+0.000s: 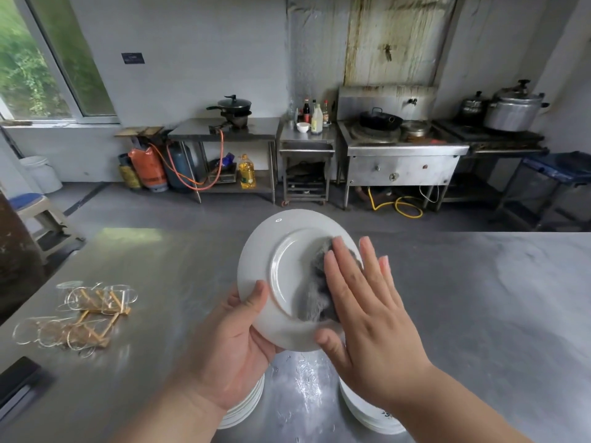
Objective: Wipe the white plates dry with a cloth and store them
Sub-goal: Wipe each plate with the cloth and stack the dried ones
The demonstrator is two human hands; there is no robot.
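A white plate [271, 251] is held up over the steel table, its underside with the foot ring facing me. My left hand [230, 340] grips its lower left rim, thumb on the underside. My right hand [361, 302] presses a grey cloth [315, 282] flat against the plate's right half with straight fingers. Below my arms two stacks of white plates stand on the table, one [246, 407] on the left and one [364, 410] on the right, both partly hidden.
The steel table [479, 314] has water drops [303, 378] between the stacks. Two glass and wood racks [92, 298] lie at the left, a dark object [19, 382] at the left edge. Stoves, pots, gas cylinders and a stool stand across the floor.
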